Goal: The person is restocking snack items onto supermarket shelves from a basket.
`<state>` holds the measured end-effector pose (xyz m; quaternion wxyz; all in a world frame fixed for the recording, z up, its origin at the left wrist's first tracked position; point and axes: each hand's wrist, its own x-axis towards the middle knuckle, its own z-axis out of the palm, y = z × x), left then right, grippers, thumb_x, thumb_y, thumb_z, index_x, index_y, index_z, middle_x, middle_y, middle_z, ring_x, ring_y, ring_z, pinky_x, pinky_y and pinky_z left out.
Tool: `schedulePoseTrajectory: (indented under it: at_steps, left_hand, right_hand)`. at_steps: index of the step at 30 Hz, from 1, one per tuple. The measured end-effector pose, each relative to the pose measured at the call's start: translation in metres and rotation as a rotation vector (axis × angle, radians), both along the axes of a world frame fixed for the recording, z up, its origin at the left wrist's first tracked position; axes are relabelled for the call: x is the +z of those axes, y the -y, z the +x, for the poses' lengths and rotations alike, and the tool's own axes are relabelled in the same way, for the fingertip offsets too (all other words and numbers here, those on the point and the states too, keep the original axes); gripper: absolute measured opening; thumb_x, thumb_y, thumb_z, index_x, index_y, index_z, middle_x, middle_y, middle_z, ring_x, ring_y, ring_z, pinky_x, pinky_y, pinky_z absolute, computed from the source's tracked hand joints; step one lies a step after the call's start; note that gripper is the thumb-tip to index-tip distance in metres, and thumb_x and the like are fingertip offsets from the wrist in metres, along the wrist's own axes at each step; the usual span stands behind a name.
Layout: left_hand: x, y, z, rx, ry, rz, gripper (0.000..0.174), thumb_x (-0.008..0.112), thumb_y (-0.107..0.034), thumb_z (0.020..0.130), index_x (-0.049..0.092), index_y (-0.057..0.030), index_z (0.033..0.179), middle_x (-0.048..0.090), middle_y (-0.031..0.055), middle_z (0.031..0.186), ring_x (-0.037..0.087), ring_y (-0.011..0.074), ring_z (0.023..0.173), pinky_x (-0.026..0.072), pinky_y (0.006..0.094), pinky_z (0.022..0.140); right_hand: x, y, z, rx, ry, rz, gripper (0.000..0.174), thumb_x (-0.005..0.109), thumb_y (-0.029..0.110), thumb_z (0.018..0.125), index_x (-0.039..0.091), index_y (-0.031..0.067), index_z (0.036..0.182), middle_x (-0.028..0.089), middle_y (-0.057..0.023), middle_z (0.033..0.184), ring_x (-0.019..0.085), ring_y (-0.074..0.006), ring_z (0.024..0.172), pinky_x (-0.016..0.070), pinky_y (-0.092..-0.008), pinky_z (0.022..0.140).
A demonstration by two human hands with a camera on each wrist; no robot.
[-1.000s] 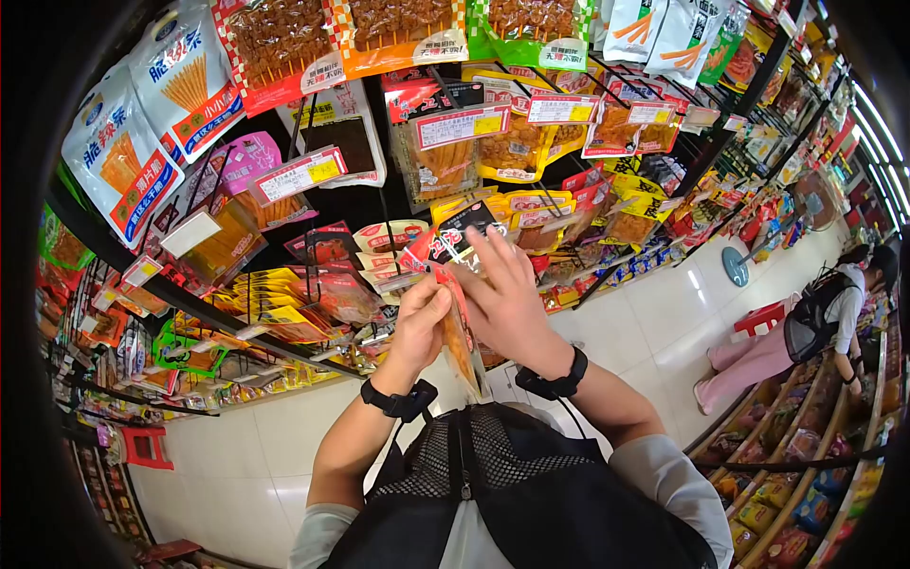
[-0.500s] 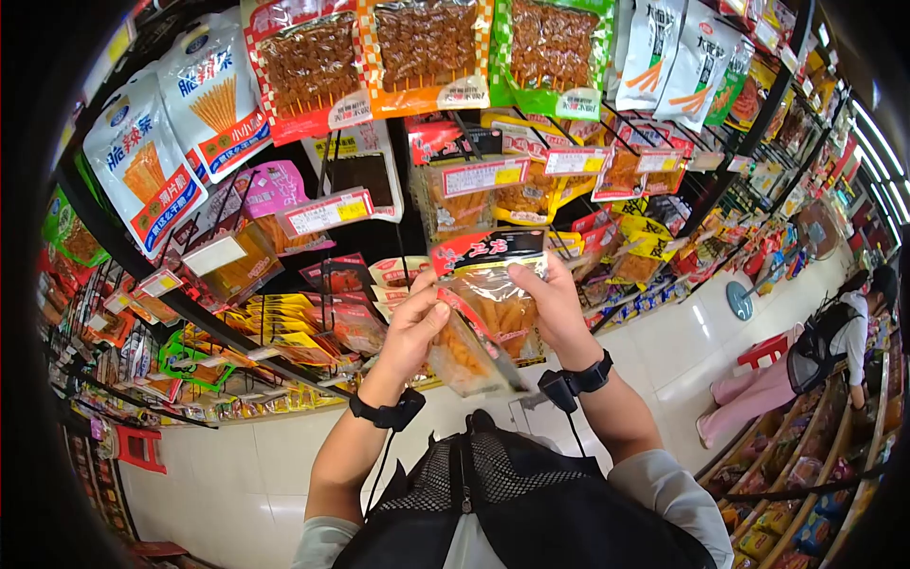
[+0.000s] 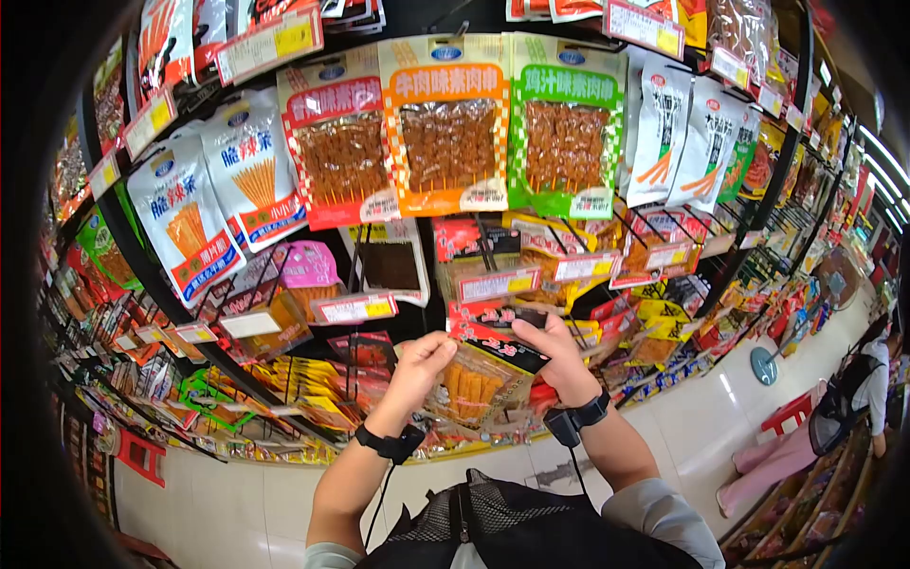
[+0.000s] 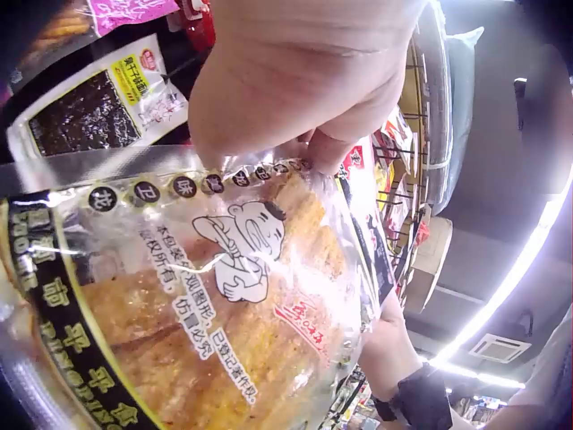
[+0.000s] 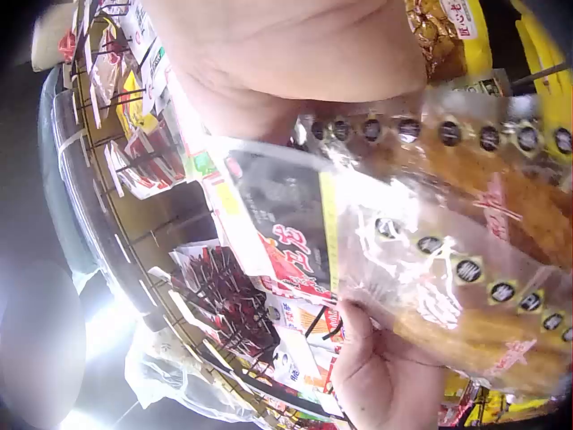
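Note:
In the head view my left hand pinches the left edge of a clear-windowed snack packet with orange-brown strips inside and a red and black header. My right hand, thumb on the dark header, grips the upper right side. Two such packets overlap: in the right wrist view the front packet lies across the rear packet. There my left thumb presses the front one near its header. A cartoon figure is printed on the packet seen in the left wrist view.
Skewer-snack packs hang above the hands, with white pouches to the left. Price tags stick out on hooks just above the held packets. A person in pink trousers bends at the right shelves, near a red stool.
The packet seen edge-on became two fanned packets, now overlapping more. My right hand's spread fingers have closed onto the packet. The view has tilted up, showing more of the upper shelf.

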<state>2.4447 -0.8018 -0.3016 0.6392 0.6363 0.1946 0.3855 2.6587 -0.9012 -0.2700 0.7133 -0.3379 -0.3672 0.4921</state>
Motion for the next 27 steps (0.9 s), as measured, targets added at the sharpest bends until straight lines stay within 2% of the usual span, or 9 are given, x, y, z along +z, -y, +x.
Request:
schedulePoseTrajectory:
  at_steps: [2,6,8,11,14,19,23,26,27]
  left_hand:
    - [0.002,-0.005,0.003,-0.005,-0.019,0.033,0.018,0.060,-0.016,0.099,0.067,0.0000,0.101,0.062,-0.0049,0.089,0.051,0.0035,0.082,0.0429,0.0216,0.076]
    - [0.012,-0.012,0.009,0.024,-0.007,0.160,0.025,0.060,-0.015,0.099,0.067,0.0014,0.115,0.069,0.0023,0.103,0.059,0.0087,0.094,0.0465,0.0256,0.087]
    - [0.022,-0.010,0.011,0.006,0.066,0.132,0.026,0.060,-0.015,0.099,0.068,0.0017,0.116,0.070,0.0040,0.105,0.060,0.0108,0.096,0.0467,0.0275,0.089]
    - [0.026,-0.012,0.014,0.028,0.130,0.099,0.024,0.061,-0.016,0.098,0.069,0.0018,0.112,0.070,0.0049,0.106,0.061,0.0123,0.096,0.0463,0.0290,0.089]
    - [0.032,-0.012,0.019,0.100,0.140,0.074,0.021,0.064,-0.018,0.095,0.070,0.0006,0.103,0.069,0.0029,0.101,0.060,0.0104,0.092,0.0440,0.0276,0.086]
    - [0.009,-0.016,0.019,0.132,0.138,0.007,0.020,0.067,-0.019,0.094,0.070,-0.0004,0.103,0.069,0.0030,0.102,0.060,0.0112,0.094,0.0442,0.0289,0.088]
    - [0.002,-0.022,0.019,0.095,0.165,0.046,0.021,0.064,-0.015,0.096,0.070,0.0010,0.109,0.070,0.0045,0.106,0.062,0.0120,0.097,0.0467,0.0282,0.090]
    - [0.008,-0.022,0.023,0.098,0.191,0.070,0.022,0.065,-0.017,0.095,0.070,0.0009,0.107,0.070,0.0049,0.104,0.062,0.0126,0.097,0.0460,0.0283,0.090]
    - [0.010,-0.022,0.025,0.095,0.177,0.060,0.023,0.065,-0.018,0.095,0.070,0.0008,0.107,0.070,0.0049,0.104,0.062,0.0125,0.097,0.0458,0.0282,0.090]
  right_hand:
    - [-0.003,-0.013,0.013,0.028,0.036,-0.023,0.018,0.070,0.010,0.091,0.066,0.0020,0.107,0.070,-0.0035,0.099,0.066,-0.0109,0.087,0.0552,-0.0284,0.080]
    - [0.020,-0.025,0.020,-0.012,0.130,0.003,0.023,0.069,0.008,0.090,0.065,0.0012,0.112,0.070,-0.0050,0.103,0.066,-0.0121,0.089,0.0553,-0.0289,0.078]
    - [0.022,-0.036,0.027,-0.051,0.258,0.069,0.026,0.069,0.006,0.089,0.064,0.0009,0.114,0.069,-0.0061,0.105,0.066,-0.0132,0.092,0.0556,-0.0296,0.078]
    - [0.022,-0.045,0.029,-0.022,0.154,0.087,0.029,0.067,-0.002,0.085,0.062,-0.0013,0.113,0.069,-0.0099,0.107,0.067,-0.0168,0.092,0.0569,-0.0322,0.080]
    - [0.011,-0.063,0.037,0.025,0.086,0.154,0.029,0.067,-0.004,0.083,0.061,-0.0025,0.112,0.069,-0.0093,0.103,0.067,-0.0160,0.091,0.0561,-0.0307,0.080]
    - [0.005,-0.064,0.036,0.001,0.084,0.135,0.030,0.072,-0.002,0.081,0.061,-0.0020,0.110,0.068,-0.0068,0.097,0.066,-0.0130,0.087,0.0553,-0.0289,0.078]
    - [0.018,-0.058,0.040,-0.086,0.459,0.115,0.028,0.073,-0.001,0.081,0.063,-0.0004,0.108,0.068,-0.0054,0.094,0.066,-0.0112,0.083,0.0543,-0.0274,0.074]
    - [0.017,-0.064,0.037,-0.005,0.134,0.160,0.024,0.073,0.002,0.082,0.065,0.0005,0.105,0.069,-0.0048,0.094,0.066,-0.0111,0.082,0.0537,-0.0265,0.073]
    - [0.018,-0.063,0.039,0.015,0.150,0.136,0.023,0.071,0.003,0.085,0.064,0.0004,0.106,0.067,-0.0043,0.095,0.064,-0.0102,0.083,0.0528,-0.0259,0.072]
